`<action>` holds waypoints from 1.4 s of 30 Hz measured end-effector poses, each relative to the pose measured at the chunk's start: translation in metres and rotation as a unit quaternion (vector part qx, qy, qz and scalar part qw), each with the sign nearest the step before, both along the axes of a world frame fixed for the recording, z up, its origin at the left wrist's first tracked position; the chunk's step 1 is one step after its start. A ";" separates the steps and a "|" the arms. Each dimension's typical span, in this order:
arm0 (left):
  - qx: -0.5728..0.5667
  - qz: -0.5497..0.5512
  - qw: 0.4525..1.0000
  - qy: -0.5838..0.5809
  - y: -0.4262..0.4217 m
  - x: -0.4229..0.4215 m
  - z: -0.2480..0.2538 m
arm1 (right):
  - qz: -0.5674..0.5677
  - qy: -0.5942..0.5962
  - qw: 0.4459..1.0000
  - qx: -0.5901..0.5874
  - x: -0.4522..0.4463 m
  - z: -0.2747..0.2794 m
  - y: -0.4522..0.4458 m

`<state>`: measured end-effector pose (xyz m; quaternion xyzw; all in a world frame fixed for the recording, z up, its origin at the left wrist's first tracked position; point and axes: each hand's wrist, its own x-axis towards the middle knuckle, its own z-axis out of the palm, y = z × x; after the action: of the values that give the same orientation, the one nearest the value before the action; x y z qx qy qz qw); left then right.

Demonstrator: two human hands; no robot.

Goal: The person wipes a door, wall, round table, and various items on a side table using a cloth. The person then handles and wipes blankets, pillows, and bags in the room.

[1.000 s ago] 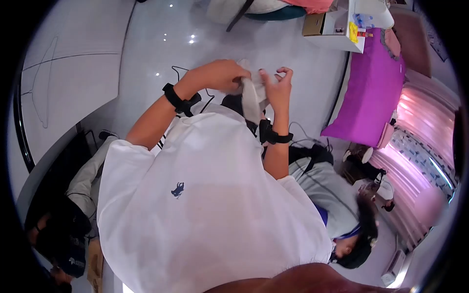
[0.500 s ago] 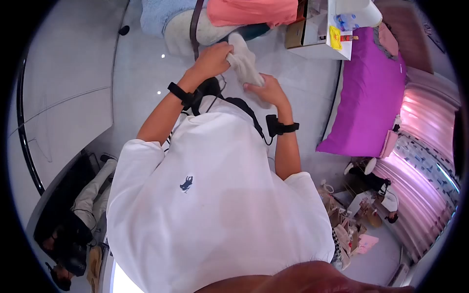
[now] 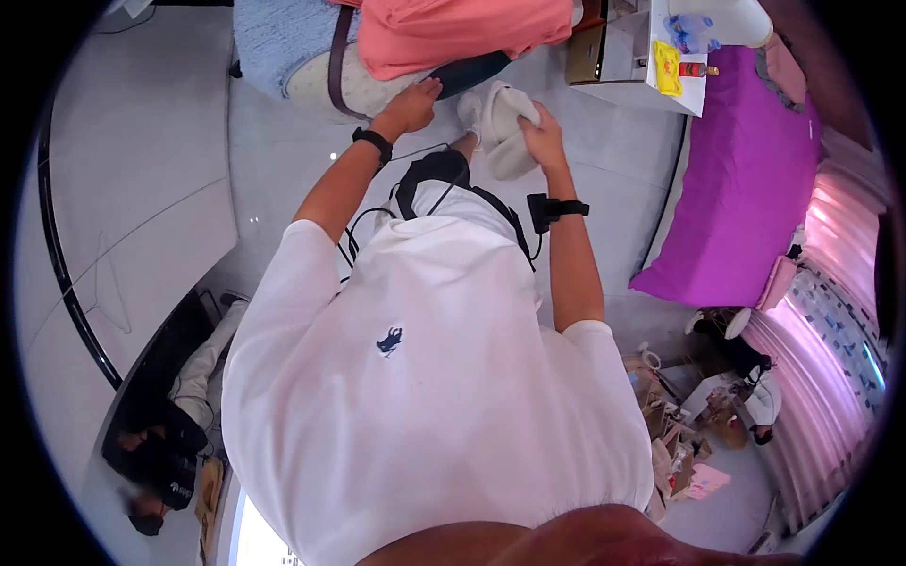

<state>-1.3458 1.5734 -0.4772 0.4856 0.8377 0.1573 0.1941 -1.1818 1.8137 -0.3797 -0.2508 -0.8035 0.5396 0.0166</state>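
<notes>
My right hand (image 3: 545, 139) is closed on the edge of a soft off-white fabric item (image 3: 510, 132), which hangs folded and partly curled just left of the fingers. My left hand (image 3: 412, 108) is apart from it, its fingers stretched forward with nothing visible in them. It is close to a cream dotted padded item (image 3: 316, 87) with a brown strap (image 3: 337, 66) and to a dark green shape (image 3: 472, 73). Both wrists wear black bands with cables. My foot in a white shoe shows beside the off-white item.
Coral cloth (image 3: 462, 33) and fluffy blue fabric (image 3: 278, 42) lie ahead. A white cabinet (image 3: 632, 94) bears a yellow packet (image 3: 668, 69) and bottles at front right, beside a purple-covered bed (image 3: 727, 198). People (image 3: 165, 434) are at lower left and far right; cables hang near my waist.
My left hand has let go of the off-white item, which now hangs from my right hand alone. The view has shifted, bringing more of the coral and blue fabrics into sight.
</notes>
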 end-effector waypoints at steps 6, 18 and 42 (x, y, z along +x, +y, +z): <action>-0.101 0.077 0.990 0.057 0.061 0.015 -0.043 | 0.028 -0.037 0.998 0.043 -0.027 -0.020 0.061; -0.184 0.147 0.971 -0.034 0.138 -0.026 -0.082 | 0.329 -0.133 0.934 0.049 -0.069 -0.026 0.097; 0.256 0.069 0.817 -0.512 0.428 -0.043 0.112 | 0.096 0.068 0.983 -0.140 -0.084 0.081 0.343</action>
<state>-1.3886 2.0016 -0.3652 0.3080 0.5783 0.6054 0.4520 -1.2658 2.1567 -0.2984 -0.1352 -0.7374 0.6616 -0.0161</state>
